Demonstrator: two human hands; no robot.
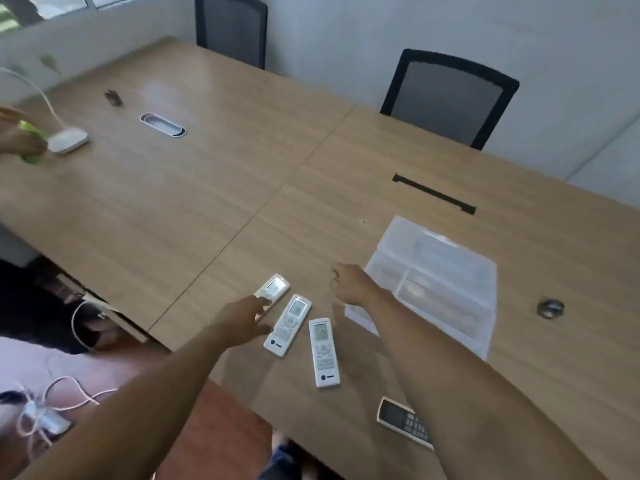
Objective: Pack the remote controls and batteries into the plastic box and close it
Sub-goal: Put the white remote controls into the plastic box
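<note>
Three white remote controls lie on the wooden table: one at the left (273,288), one in the middle (288,324), one to the right (323,351). A dark-faced remote (401,420) lies nearer me, partly under my right forearm. The clear plastic box (433,282) lies at the right with its lid down. My left hand (242,318) reaches to the left remote, fingertips touching its lower end. My right hand (351,284) hovers just left of the box, fingers loosely curled and holding nothing. I see no batteries.
A small dark ring-like object (550,308) lies right of the box. A black cable slot (433,194) and an oval grommet (162,125) are set in the table. Another person's hand (19,138) holds something green beside a white lamp base (67,140). Two chairs stand behind.
</note>
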